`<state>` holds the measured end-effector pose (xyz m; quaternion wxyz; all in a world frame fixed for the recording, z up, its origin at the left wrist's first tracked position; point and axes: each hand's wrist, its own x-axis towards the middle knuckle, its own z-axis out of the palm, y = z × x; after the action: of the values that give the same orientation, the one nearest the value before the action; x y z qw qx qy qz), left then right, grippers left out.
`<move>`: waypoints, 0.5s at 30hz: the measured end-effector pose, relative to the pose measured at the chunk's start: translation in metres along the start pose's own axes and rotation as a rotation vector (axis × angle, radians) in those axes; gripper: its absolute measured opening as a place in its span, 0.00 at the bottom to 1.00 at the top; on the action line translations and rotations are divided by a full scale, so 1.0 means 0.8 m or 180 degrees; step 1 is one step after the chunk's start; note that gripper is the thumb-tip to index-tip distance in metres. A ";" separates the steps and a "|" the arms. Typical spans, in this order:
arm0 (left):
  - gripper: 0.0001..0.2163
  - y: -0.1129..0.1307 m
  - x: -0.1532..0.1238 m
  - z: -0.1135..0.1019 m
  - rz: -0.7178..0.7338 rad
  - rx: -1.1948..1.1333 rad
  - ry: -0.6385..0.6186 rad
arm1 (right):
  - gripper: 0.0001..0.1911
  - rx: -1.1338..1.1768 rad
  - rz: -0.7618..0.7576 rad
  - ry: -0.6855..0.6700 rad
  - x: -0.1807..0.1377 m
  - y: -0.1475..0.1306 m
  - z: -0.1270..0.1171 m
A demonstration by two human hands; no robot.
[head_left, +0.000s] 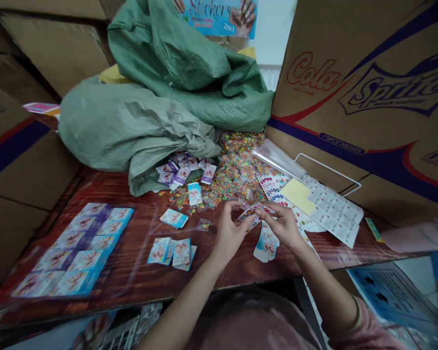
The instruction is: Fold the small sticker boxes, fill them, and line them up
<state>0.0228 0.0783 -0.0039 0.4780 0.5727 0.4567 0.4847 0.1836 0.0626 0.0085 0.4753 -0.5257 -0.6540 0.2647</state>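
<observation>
Between my two hands is a small sticker sheet with printed designs on white. My left hand pinches its left side, and my right hand grips its right side. Below my right hand, a flattened light-blue card box lies on the table. Left of my left hand are a small candy packet, a single blue box and a small group of blue boxes. Larger sticker sheets lie just beyond my right hand.
Rows of purple and blue boxes fill the table's left. Colourful candy packets heap at the back beside a grey-green sack spilling purple boxes. A large Cola carton walls the right, and a white wire frame leans there.
</observation>
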 end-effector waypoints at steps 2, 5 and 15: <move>0.17 0.011 -0.001 -0.009 0.0304 0.0605 0.0038 | 0.13 0.0236 0.0251 -0.0019 -0.001 -0.008 -0.001; 0.08 0.019 -0.005 -0.019 0.0211 0.0625 -0.0849 | 0.14 -0.0044 0.0201 0.0334 -0.002 -0.012 -0.001; 0.05 0.012 -0.019 -0.034 -0.0444 -0.0412 -0.1133 | 0.14 -0.0543 -0.0705 -0.0503 -0.030 -0.014 0.024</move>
<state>-0.0055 0.0647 0.0060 0.6195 0.5844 0.3715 0.3698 0.1615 0.0392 0.0018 0.4022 -0.4664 -0.7634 0.1947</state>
